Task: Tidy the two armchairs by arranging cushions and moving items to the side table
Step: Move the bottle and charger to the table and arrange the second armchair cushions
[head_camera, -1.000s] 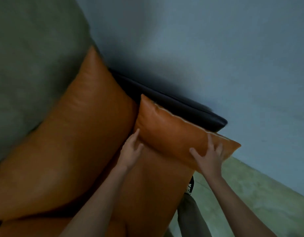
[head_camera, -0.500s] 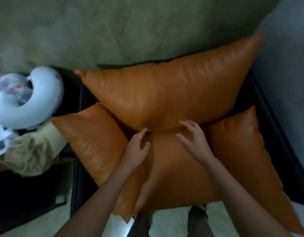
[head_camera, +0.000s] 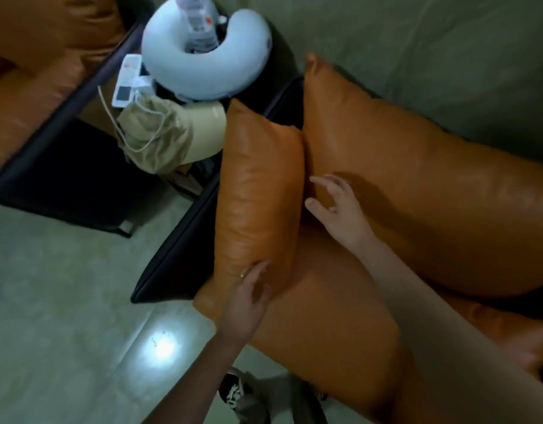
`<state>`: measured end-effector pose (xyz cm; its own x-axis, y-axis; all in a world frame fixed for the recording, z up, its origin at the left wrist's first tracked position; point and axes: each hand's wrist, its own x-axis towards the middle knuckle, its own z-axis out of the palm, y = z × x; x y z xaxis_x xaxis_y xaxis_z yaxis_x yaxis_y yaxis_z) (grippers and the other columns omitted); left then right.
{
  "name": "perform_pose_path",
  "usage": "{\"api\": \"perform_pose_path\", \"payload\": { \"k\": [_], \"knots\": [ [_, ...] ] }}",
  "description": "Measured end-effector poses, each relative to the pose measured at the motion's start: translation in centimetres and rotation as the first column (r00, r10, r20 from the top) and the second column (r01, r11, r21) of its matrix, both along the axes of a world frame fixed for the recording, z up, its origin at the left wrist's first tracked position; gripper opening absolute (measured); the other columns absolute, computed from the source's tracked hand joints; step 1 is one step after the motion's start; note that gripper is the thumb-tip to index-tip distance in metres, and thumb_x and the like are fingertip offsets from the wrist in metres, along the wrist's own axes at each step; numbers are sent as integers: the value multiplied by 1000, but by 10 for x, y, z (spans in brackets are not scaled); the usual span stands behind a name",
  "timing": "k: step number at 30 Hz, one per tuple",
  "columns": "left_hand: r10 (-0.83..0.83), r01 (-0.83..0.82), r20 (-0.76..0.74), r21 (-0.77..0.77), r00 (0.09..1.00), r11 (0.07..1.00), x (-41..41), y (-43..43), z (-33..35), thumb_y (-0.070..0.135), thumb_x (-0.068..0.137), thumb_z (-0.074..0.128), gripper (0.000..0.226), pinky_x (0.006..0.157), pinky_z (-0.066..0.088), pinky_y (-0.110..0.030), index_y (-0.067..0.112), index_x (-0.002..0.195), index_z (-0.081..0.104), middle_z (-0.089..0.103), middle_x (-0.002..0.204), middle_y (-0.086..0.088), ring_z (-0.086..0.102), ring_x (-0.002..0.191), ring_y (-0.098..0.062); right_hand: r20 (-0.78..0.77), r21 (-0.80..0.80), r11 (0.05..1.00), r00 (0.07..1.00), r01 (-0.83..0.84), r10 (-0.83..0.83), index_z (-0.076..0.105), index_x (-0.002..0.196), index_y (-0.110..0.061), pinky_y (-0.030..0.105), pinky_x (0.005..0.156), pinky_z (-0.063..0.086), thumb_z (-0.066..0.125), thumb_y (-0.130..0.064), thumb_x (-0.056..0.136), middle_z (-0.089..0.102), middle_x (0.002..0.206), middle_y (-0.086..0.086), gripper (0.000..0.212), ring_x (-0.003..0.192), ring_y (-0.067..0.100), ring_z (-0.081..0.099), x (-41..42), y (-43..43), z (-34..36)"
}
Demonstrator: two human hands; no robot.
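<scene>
A pale green-grey floor [head_camera: 59, 301] with a bright spot of reflected light runs under 2 armchairs with dark frames, and a dull green wall [head_camera: 417, 41] stands behind them. The near armchair [head_camera: 178, 258] fills the right of the view, its orange seat cushion [head_camera: 325, 332] lying flat and a large orange back cushion [head_camera: 417, 185] leaning against the wall. A smaller orange side cushion [head_camera: 258, 185] stands upright on edge along the chair's left arm, its top corner touching the back cushion. The left hand [head_camera: 248, 295], with a ring on 1 finger, lies with fingers spread flat against the lower end of this side cushion, pressing on it rather than clenching it. The right hand [head_camera: 337, 206] is loose and half curled, fingers apart, in the gap where the side cushion meets the back cushion; whether it touches either cannot be told. Between the chairs, the side table [head_camera: 276, 71] carries a white U-shaped neck pillow [head_camera: 203, 75] with a clear plastic packet [head_camera: 199, 29] in its hollow, a beige drawstring bag [head_camera: 169, 136] just in front, and a white remote-like device [head_camera: 126, 84] beside the pillow. The second armchair [head_camera: 34, 87] sits at the upper left, its orange cushions partly out of frame. A shoe [head_camera: 233, 393] shows at the bottom edge.
</scene>
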<state>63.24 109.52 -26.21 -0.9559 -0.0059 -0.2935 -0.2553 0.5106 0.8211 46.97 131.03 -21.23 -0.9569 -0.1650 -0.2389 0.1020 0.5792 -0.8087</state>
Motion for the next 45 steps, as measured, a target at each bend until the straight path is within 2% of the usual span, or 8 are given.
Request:
{"api": "perform_pose_path", "payload": {
  "k": [6,10,14,23,32,36,40,45],
  "knots": [
    [333,-332,-2,-73,943,941,26,-43,-20,23,84,79,71,93,43,-21,39,144,44,50,120,6,50,107,3,-58,-16,996,994,-89,88,40,152,-36,30,113,29,59,-53,95,31,154,-11,62,139,8,32,-42,-53,9],
    [446,-453,254,-34,858,891,51,-60,-43,50,71,86,99,107,42,-48,37,151,31,34,146,1,36,135,-21,-31,-1,991,991,-132,132,27,158,-31,38,120,25,62,-58,92,23,161,-3,79,148,17,24,-79,-76,15],
    [372,-465,447,116,814,878,67,-54,-58,61,61,88,125,103,50,-43,31,157,16,46,148,-2,51,131,-22,-19,37,975,975,-219,220,20,160,-23,35,119,26,64,-66,86,20,164,-1,96,148,17,26,-110,-80,18],
    [520,-616,353,263,777,742,70,-44,-47,27,64,95,109,101,52,-44,30,153,31,55,141,0,55,126,-19,-30,114,959,964,-259,263,36,153,-31,47,117,34,67,-70,76,43,150,4,91,140,26,35,-149,-106,24],
    [481,-521,286,83,829,849,131,-126,-3,50,48,97,114,78,55,-16,37,147,43,65,122,17,66,106,-1,-63,102,957,958,-271,278,38,151,-25,47,113,40,59,-83,73,50,145,1,99,133,22,47,-103,-103,30],
    [463,-498,322,32,826,867,133,-159,-10,44,47,99,111,83,54,-24,34,145,47,64,125,11,65,110,-10,-32,124,967,973,-224,230,40,149,-20,48,110,42,55,-77,81,52,142,5,90,130,26,50,-78,-93,-2],
    [617,-647,286,16,733,762,142,-166,-33,38,45,98,113,89,52,-32,38,145,44,62,122,7,62,108,-11,122,181,949,964,-258,238,31,155,-16,46,117,34,51,-72,88,41,152,10,89,141,32,38,-61,-89,-41],
    [822,-839,197,2,534,545,154,-154,-56,22,68,92,108,95,47,-36,38,153,27,62,123,-2,64,109,-17,343,273,893,903,-358,258,11,161,-14,49,120,28,52,-61,95,27,162,12,91,148,35,27,-32,-70,-89]
  ]
}}
